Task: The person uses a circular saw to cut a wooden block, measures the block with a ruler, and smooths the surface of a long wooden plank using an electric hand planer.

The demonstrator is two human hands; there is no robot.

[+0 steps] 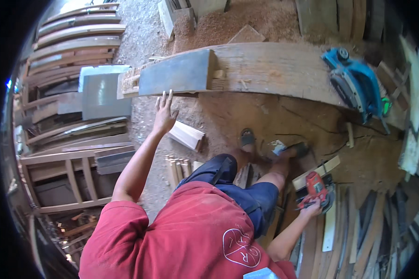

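My left hand [164, 113] is raised with fingers spread, holding nothing, just below a grey flat board [177, 73] that lies on a long curved wooden plank [274, 69]. My right hand [312, 208] grips a red power tool [317, 188] low on the right, over a stack of wooden slats [344, 237]. A blue circular saw [356, 83] rests on the right end of the plank. My legs and sandalled feet [247, 137] are below the plank, on sawdust-covered ground.
Curved wooden frames and slats [74, 42] are stacked on the left. A pale wood block [186, 135] and short wooden pegs [178, 167] lie on the ground near my left knee. A sawdust heap [246, 18] sits beyond the plank.
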